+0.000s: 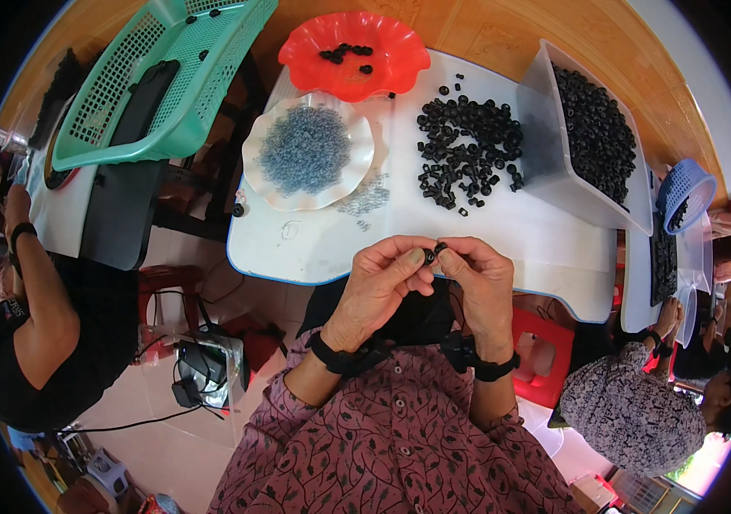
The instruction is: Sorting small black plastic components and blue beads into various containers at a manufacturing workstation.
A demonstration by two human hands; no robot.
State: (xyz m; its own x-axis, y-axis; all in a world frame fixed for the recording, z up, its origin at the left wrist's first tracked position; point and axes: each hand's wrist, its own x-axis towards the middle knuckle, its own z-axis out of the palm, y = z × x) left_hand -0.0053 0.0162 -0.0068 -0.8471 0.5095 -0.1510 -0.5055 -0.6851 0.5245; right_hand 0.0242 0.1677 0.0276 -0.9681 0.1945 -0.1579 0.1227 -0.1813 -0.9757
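My left hand (389,276) and my right hand (479,276) meet just over the near edge of the white table (314,244). Between the left thumb and fingers is a small black plastic part (429,255). Another small black piece (440,248) is pinched in the right fingertips, close against the first. Beyond my hands lies a loose pile of small black parts (468,146). A white scalloped plate (260,177) holds many tiny clear bluish pieces (305,147); more such pieces (365,199) are scattered beside it.
A red scalloped bowl (297,64) with several black parts stands behind the plate. At the right is a clear bin (545,137) full of black parts. A green basket (83,146) stands left. People (640,411) work at both sides; a red stool (545,360) is near my right.
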